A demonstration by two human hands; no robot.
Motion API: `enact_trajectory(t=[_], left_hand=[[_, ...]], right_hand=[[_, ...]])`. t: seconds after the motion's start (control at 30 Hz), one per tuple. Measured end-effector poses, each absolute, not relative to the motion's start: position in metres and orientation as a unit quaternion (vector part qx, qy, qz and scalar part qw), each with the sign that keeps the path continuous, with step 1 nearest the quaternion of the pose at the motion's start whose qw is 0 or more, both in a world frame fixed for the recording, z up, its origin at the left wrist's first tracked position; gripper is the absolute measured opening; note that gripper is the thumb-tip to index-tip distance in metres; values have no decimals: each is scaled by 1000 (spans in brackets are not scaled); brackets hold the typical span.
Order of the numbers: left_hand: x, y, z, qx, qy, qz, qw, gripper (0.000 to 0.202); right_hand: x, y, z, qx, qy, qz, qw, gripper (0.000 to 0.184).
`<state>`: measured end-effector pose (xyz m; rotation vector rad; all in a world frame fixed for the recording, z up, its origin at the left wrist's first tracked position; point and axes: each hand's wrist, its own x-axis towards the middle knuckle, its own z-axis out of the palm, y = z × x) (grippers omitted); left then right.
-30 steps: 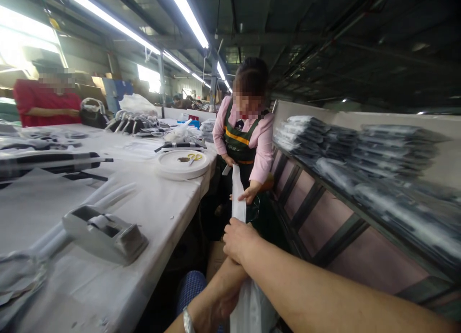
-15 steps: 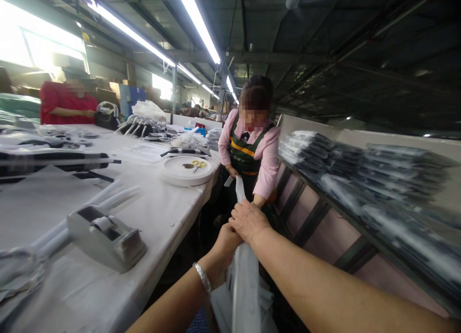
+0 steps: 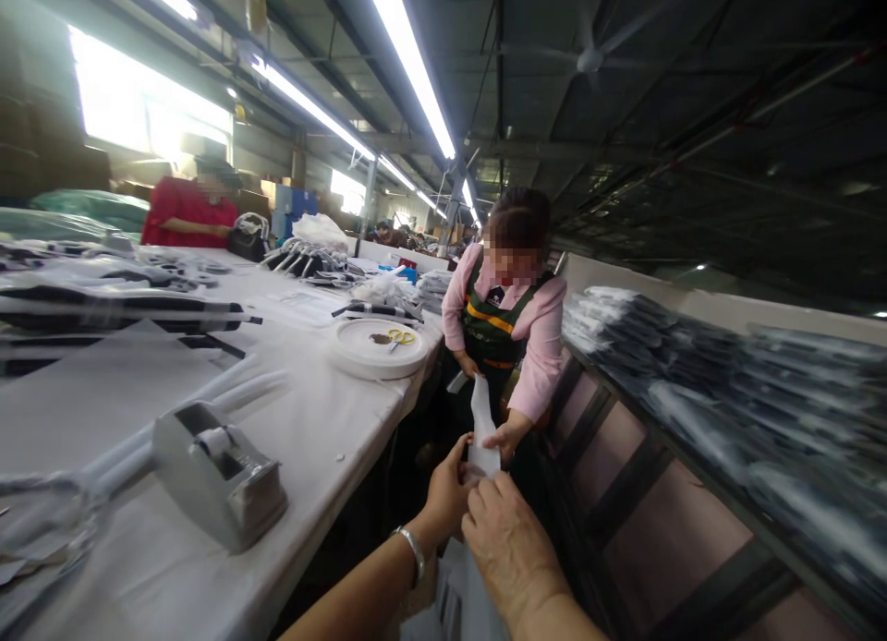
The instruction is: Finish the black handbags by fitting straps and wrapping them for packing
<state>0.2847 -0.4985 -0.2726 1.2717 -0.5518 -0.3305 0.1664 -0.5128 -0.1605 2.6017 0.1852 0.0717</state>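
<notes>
A long white strip [image 3: 483,410] of thin, flat material, perhaps paper or cloth, runs between me and a co-worker in a pink top and dark apron. My left hand [image 3: 445,495] grips its near part from the left, thumb up along the edge. Beside it, my right hand [image 3: 511,539] is closed on the same strip, knuckles up, fingertips hidden. The co-worker's hand [image 3: 509,435] holds the strip just beyond mine, and their other hand is at its far end. Below my wrists hangs more white material [image 3: 454,590], partly covered by my arms.
On the left, a white-covered table [image 3: 333,419] bears a grey tape dispenser [image 3: 220,475], a white round disc [image 3: 378,359] with yellow-handled scissors [image 3: 400,339], and wrapped dark pieces [image 3: 117,308]. To the right, a rack [image 3: 624,419] holds stacked plastic-wrapped bundles [image 3: 810,373]. Another person in red sits far left.
My hands have come lower and nearer, with the right now beside the left rather than over it. More of the strip shows beyond them. The view has shifted, so the surroundings appear further right.
</notes>
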Motion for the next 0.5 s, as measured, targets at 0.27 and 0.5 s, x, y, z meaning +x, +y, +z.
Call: enact_trajectory(t=[0.27, 0.5], left_hand=[[293, -515, -285, 590, -244, -159, 753, 77], [288, -535, -302, 595, -202, -147, 764, 41]], right_hand=[[213, -551, -146, 954, 43, 24, 296, 26], [257, -574, -154, 950, 78, -38, 299, 12]])
